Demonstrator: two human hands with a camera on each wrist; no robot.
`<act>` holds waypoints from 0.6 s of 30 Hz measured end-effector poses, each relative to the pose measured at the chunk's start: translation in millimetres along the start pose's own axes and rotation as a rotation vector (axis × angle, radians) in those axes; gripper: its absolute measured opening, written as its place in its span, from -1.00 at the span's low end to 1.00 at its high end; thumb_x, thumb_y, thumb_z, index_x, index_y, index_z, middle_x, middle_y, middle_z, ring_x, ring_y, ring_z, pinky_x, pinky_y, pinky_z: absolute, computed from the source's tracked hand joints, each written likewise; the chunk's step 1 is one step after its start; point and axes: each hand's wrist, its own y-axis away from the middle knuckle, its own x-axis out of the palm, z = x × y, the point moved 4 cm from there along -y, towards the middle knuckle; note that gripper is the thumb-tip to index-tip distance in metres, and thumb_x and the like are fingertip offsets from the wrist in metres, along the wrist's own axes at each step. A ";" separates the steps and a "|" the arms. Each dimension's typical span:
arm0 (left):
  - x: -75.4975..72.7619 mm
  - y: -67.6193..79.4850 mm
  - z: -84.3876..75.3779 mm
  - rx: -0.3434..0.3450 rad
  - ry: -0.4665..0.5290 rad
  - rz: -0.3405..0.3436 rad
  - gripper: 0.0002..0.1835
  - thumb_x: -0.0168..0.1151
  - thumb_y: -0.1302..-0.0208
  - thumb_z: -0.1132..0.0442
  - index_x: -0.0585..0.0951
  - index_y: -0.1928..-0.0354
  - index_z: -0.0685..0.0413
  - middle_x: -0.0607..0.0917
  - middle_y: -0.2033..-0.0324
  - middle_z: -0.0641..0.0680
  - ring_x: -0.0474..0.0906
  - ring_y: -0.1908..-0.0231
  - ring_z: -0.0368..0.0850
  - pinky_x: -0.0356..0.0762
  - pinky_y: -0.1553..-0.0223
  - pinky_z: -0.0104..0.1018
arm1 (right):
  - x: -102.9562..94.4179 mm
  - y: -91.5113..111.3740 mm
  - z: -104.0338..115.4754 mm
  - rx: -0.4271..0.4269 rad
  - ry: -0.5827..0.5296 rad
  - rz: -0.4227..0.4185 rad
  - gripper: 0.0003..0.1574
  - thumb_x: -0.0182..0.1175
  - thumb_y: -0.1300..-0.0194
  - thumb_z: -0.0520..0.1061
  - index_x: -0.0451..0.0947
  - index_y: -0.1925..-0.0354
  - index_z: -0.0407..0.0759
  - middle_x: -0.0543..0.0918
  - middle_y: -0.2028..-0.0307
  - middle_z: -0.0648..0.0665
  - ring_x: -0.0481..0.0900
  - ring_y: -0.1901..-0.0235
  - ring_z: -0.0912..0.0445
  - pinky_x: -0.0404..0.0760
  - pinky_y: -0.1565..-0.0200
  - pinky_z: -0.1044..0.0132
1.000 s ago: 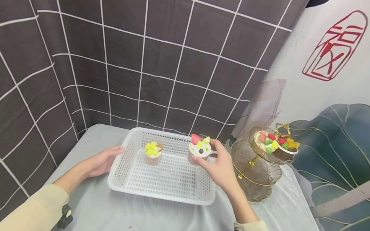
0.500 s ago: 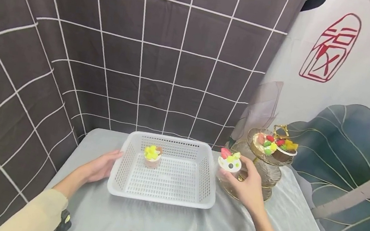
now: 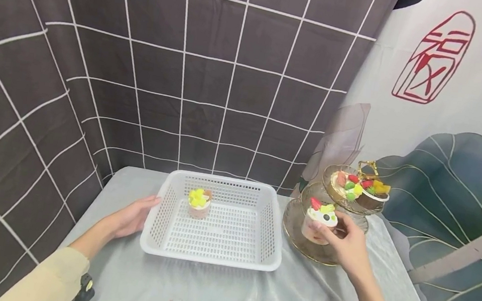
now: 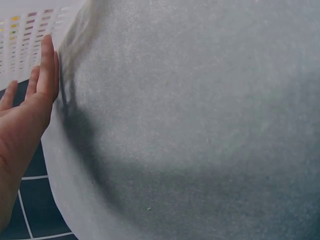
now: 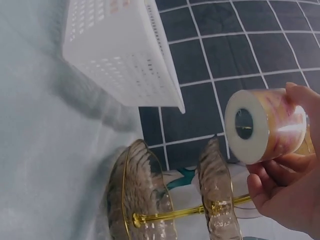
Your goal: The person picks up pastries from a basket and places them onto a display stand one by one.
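Note:
My right hand [image 3: 350, 245] holds a dessert cup [image 3: 320, 227] by its side, thumb toward the front. White cream, a red strawberry piece and a dark round biscuit top the cup. It overlaps the lowest plate of a gold-and-smoked-glass tiered stand [image 3: 292, 224] in the head view. Seen from the right wrist, the cup's pale base [image 5: 231, 135] is above the plates' level. My left hand [image 3: 133, 215] rests with extended fingers against the left wall of a white perforated basket [image 3: 209, 260]. Inside the basket stands a yellow-topped dessert cup [image 3: 199, 206].
On the stand's top plate sit a fruit tart [image 3: 339, 185] and a dark cup dessert [image 3: 371, 199], near its gold handle [image 3: 368, 168]. Pale grey cloth [image 3: 205, 292] covers the table. A dark gridded curtain [image 3: 204, 81] hangs behind the basket.
My right hand has carried the strawberry-topped dessert cup out from over the basket, rightward to the tiered stand. My left hand stays at the basket's left side.

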 end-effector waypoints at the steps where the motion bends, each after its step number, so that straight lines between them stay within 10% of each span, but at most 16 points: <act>1: 0.1 0.3 -0.1 0.000 -0.002 0.000 -0.19 -0.23 -0.72 -0.16 -0.24 -0.73 0.01 0.04 -0.64 0.35 0.04 -0.60 0.38 0.17 -0.52 0.28 | -1.4 -0.7 -1.0 0.011 0.002 0.007 -0.36 0.44 -0.42 -0.03 0.53 -0.27 -0.38 0.68 0.01 -0.27 0.60 0.15 0.31 0.58 0.13 0.60; 18: 0.2 1.5 0.7 0.005 0.003 0.006 -0.17 -0.21 -0.71 -0.19 -0.25 -0.73 0.01 0.03 -0.65 0.34 0.02 -0.60 0.36 0.16 -0.53 0.26 | -1.1 -18.1 -18.0 0.211 -0.056 0.018 -0.04 0.38 -0.47 0.13 0.29 -0.49 -0.46 0.54 -0.28 -0.41 0.51 -0.10 0.10 0.56 0.13 0.61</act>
